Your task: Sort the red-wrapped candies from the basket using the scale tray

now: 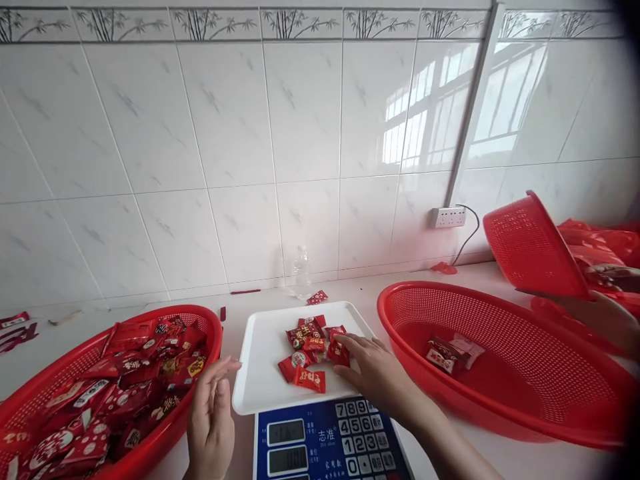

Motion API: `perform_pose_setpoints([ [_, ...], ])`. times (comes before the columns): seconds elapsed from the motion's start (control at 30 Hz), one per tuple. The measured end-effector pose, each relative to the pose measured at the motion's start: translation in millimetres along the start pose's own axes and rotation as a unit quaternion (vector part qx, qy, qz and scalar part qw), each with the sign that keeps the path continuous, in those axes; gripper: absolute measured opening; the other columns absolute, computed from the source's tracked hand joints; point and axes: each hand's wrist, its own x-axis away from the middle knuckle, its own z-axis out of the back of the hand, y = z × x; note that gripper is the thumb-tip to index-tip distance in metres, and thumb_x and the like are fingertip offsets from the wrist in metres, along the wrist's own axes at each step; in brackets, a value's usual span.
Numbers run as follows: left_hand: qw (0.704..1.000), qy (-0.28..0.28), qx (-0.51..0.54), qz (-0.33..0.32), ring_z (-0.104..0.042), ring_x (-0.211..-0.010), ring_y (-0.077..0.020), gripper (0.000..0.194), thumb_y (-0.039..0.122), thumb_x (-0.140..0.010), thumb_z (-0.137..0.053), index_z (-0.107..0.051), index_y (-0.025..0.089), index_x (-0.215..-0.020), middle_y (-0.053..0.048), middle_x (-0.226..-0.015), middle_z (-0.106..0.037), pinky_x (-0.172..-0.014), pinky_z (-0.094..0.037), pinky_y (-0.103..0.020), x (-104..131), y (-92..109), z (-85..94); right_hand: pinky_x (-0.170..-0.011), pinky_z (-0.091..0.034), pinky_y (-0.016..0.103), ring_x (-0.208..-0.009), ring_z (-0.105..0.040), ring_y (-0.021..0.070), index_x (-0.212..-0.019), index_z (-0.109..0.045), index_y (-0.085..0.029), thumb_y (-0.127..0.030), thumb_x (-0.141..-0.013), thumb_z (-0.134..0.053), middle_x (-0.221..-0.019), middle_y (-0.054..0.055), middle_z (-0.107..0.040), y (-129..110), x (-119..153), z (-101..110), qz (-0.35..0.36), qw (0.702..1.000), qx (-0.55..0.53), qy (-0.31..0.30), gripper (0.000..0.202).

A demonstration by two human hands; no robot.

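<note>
One clear bottle (302, 275) behind the tray (265, 340)

Bright, soft daylight here, and what glare: a barred window's reflection (430, 113) blazes off the glossy wall tiles (305, 107), a faint red tint glowing low down! Wide-angle distortion stretches the left basket (215, 333) towards its edge, and darkness swallows both right-hand corners.

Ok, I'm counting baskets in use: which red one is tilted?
The far-right basket, tipped up by another person's hand. The packet-filled left basket and the middle basket, holding a few packets, both stand upright.
</note>
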Motion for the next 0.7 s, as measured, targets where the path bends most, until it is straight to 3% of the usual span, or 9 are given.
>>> perform_pose_setpoints([
  [0.2, 1.0, -0.004, 0.016, -0.009, -0.067, -0.097, -0.0184, 0.027, 0.041, -0.098, -0.045, -0.062, 0.022, -0.106, -0.005, -0.098, -0.073, -0.085, -0.052, -0.028, 1, 4, 3.1, -0.093, -0.048, 0.042, -0.106, -0.065, 0.0257, -0.112, -0.067, -0.023, -0.019, -0.085, -0.055, -0.113, 0.007, -0.072, -8, -3, 11, 0.02, 1.0, 0.001, -0.02, 0.03],
  [0.37, 0.999, -0.011, 0.041, 0.0, -0.069, -0.097, -0.0184, 0.025, 0.04, -0.097, -0.047, -0.062, 0.023, -0.109, -0.004, -0.099, -0.074, -0.084, -0.055, -0.027, 3, 1, 6.3, -0.084, -0.053, 0.036, -0.095, -0.068, 0.021, -0.098, -0.069, -0.023, -0.022, -0.09, -0.047, -0.105, 0.005, -0.073, -12, 7, 15, 0.045, 0.997, -0.055, -0.009, 0.023],
  [0.53, 0.999, -0.016, 0.044, 0.015, -0.07, -0.095, -0.0199, 0.028, 0.043, -0.097, -0.047, -0.063, 0.022, -0.108, -0.006, -0.097, -0.074, -0.084, -0.057, -0.03, 4, 3, 5.8, -0.095, -0.049, 0.042, -0.113, -0.062, 0.0242, -0.096, -0.072, -0.026, -0.023, -0.088, -0.055, -0.121, 0.006, -0.068, -18, 14, 19, 0.071, 0.994, -0.072, -0.033, 0.019],
  [0.7, 0.998, -0.037, 0.041, -0.007, -0.07, -0.093, -0.0181, 0.026, 0.04, -0.098, -0.046, -0.064, 0.023, -0.107, -0.004, -0.097, -0.074, -0.08, -0.058, -0.026, 3, 2, 6.8, -0.097, -0.048, 0.041, -0.108, -0.063, 0.0216, -0.102, -0.072, -0.026, -0.024, -0.087, -0.065, -0.11, 0.004, -0.072, -39, 6, 19, 0.138, 0.985, -0.072, -0.081, 0.017],
])
